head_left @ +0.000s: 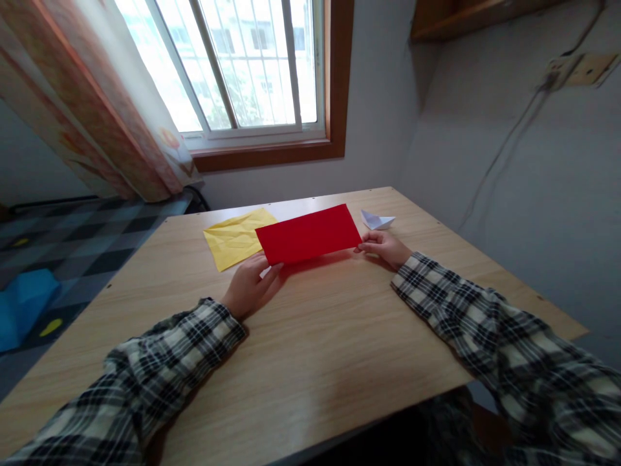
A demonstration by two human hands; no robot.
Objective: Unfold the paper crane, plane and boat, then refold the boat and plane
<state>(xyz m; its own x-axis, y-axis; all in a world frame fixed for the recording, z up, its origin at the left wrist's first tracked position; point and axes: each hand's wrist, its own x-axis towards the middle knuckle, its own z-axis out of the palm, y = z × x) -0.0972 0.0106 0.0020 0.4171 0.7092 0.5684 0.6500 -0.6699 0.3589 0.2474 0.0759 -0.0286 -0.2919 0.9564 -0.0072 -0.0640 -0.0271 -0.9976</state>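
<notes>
A flat red sheet of paper (310,234), a long rectangle, is held up at a tilt above the wooden table (310,349). My left hand (251,285) pinches its lower left corner, with the thumb in front. At the lower right corner, my right hand (383,247) grips it between thumb and fingers. Behind the red sheet, to the left, lies a creased yellow sheet of paper (233,239), partly covered by it. A small folded white paper boat (376,221) rests on the table just beyond my right hand.
Left of the table is a bed with a checked cover (92,239), bearing a blue folded shape (29,298). A curtain (111,97) hangs by the window (262,65). A cable (504,142) runs down the right wall from a socket (557,71); a shelf (466,19) sits above.
</notes>
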